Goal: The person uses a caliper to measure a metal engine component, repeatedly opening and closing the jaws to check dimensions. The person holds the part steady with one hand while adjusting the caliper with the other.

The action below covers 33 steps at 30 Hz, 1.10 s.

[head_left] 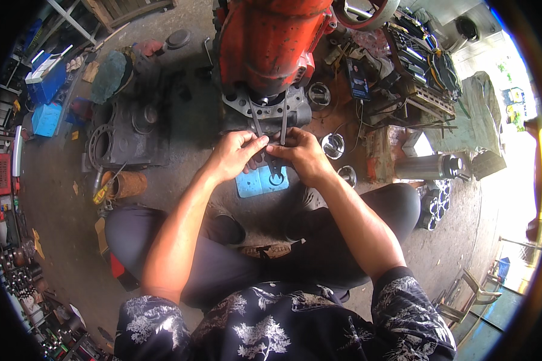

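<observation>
My left hand and my right hand meet just in front of the red engine block. Both hands are closed, with thumbs and fingers pinched around a small dark part that they largely hide. Two narrow grey strips reach from the fingers toward the engine's grey, holed end plate; whether they belong to the dark part I cannot tell. Below the fingers, a light-blue sheet lies on the floor, with a dark ring shape over it.
Several pistons stand right of my right hand. A dark engine block and a rusty cylinder sit to the left. A phone, a tool rack and a steel flask are on the right.
</observation>
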Each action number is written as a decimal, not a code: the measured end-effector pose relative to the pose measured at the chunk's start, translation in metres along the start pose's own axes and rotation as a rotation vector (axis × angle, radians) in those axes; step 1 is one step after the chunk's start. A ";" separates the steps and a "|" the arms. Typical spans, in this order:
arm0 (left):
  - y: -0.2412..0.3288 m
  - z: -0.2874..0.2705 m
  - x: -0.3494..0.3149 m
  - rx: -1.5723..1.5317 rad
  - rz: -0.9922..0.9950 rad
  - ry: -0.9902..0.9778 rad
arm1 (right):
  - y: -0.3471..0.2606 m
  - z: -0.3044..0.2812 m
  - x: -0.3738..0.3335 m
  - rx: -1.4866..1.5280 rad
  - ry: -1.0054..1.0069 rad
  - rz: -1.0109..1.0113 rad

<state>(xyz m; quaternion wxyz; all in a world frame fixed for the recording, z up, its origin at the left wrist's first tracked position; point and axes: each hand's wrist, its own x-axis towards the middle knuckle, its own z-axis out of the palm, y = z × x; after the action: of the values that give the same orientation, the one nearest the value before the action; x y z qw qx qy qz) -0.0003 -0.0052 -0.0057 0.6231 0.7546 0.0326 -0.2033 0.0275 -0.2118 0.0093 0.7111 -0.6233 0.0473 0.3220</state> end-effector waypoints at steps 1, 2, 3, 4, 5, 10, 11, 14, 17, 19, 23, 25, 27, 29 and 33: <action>0.001 0.000 0.000 0.003 -0.007 0.000 | 0.000 0.000 0.000 -0.002 -0.001 -0.003; 0.001 0.000 -0.001 -0.001 -0.010 -0.002 | 0.001 0.000 0.001 -0.004 -0.001 -0.005; 0.002 0.000 -0.001 0.005 -0.015 -0.001 | 0.001 -0.001 0.001 -0.011 0.005 0.000; 0.003 0.000 -0.001 0.004 -0.017 -0.003 | 0.001 -0.001 0.001 -0.015 0.000 -0.009; 0.003 0.000 -0.001 0.002 -0.018 -0.004 | 0.001 -0.001 0.001 -0.024 0.002 -0.010; 0.004 -0.001 -0.002 0.011 -0.009 -0.006 | 0.003 0.000 0.000 0.007 0.006 -0.018; 0.004 -0.001 -0.002 0.003 -0.009 -0.009 | 0.003 0.000 0.000 0.012 0.007 -0.018; 0.005 -0.002 -0.002 0.011 -0.013 -0.005 | 0.002 0.002 0.001 0.000 0.015 -0.027; 0.004 -0.003 -0.001 0.016 -0.026 -0.011 | 0.002 0.004 0.000 0.033 0.008 -0.020; 0.004 -0.004 -0.001 0.009 -0.035 -0.012 | 0.002 0.005 -0.002 0.047 0.003 -0.019; 0.002 -0.004 -0.001 -0.011 -0.028 -0.011 | 0.002 0.005 -0.002 0.053 0.000 -0.024; 0.001 -0.003 -0.001 0.005 -0.025 -0.011 | 0.003 0.004 -0.002 0.056 -0.003 -0.016; 0.001 -0.003 0.000 0.010 -0.019 -0.011 | 0.002 0.002 -0.001 0.045 -0.005 -0.005; 0.001 -0.002 0.001 0.012 -0.013 -0.009 | 0.002 0.001 0.000 0.035 0.001 0.000; 0.002 -0.002 0.001 0.010 -0.020 -0.007 | 0.001 0.001 0.001 0.022 0.010 0.002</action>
<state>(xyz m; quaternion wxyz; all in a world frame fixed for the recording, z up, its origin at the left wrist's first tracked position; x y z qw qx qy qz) 0.0014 -0.0041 -0.0043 0.6173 0.7566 0.0366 -0.2124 0.0273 -0.2102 0.0082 0.7174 -0.6168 0.0550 0.3193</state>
